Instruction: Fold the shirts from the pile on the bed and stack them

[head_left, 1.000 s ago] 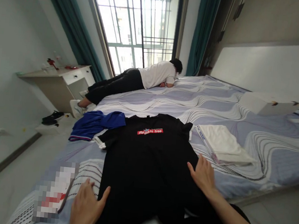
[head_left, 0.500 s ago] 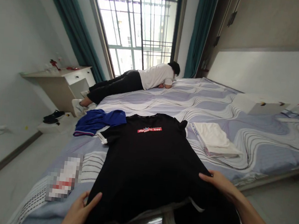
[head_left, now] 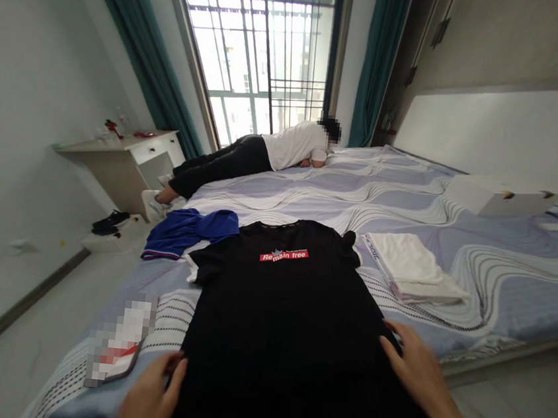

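Gripping black shirt [head_left: 287, 323], hands [head_left: 153, 392] [head_left: 416, 366] wide apart

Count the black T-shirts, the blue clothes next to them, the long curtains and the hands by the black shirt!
Black T-shirt: 1
Blue garment: 1
Teal curtains: 2, left curtain and right curtain
Hands: 2, left hand and right hand
Total: 6

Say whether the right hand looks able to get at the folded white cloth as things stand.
Probably yes: only bedsheet shows between the right hand and the folded white cloth, though the hand would likely have to release the black T-shirt first.
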Action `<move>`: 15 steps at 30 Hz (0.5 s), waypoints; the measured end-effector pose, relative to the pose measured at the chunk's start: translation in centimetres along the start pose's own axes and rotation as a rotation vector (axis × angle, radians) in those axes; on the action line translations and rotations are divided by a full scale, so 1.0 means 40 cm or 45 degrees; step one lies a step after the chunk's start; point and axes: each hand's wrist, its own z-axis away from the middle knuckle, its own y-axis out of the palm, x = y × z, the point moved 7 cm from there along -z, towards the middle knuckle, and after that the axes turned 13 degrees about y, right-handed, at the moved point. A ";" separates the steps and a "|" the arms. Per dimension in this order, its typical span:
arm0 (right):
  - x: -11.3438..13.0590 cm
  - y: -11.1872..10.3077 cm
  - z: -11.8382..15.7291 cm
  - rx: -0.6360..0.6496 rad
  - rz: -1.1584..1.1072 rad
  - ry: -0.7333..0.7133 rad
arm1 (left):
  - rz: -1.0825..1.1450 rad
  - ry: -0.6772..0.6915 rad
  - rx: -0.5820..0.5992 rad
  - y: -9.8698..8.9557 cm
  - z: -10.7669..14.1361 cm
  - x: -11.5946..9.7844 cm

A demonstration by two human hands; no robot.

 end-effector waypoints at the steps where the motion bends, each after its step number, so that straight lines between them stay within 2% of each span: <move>1: 0.077 0.038 -0.011 0.009 -0.012 -0.173 | -0.002 0.199 -0.030 0.021 -0.054 -0.062; 3: 0.215 0.141 -0.039 0.141 0.076 -0.401 | -0.065 0.528 -0.019 0.078 -0.165 -0.171; 4: 0.270 0.193 -0.057 0.215 0.157 -0.454 | -0.133 0.614 0.025 0.112 -0.224 -0.207; 6: 0.349 0.279 -0.104 0.292 0.312 -0.484 | -0.291 0.665 0.165 0.180 -0.350 -0.246; 8: 0.395 0.332 -0.159 0.300 0.407 -0.457 | -0.415 0.648 0.337 0.239 -0.477 -0.259; 11: 0.428 0.369 -0.231 0.285 0.453 -0.427 | -0.481 0.607 0.509 0.300 -0.661 -0.261; 13: 0.439 0.381 -0.268 0.280 0.458 -0.428 | -0.474 0.535 0.524 0.317 -0.778 -0.244; 15: 0.446 0.391 -0.300 0.275 0.454 -0.423 | -0.464 0.420 0.465 0.306 -0.883 -0.199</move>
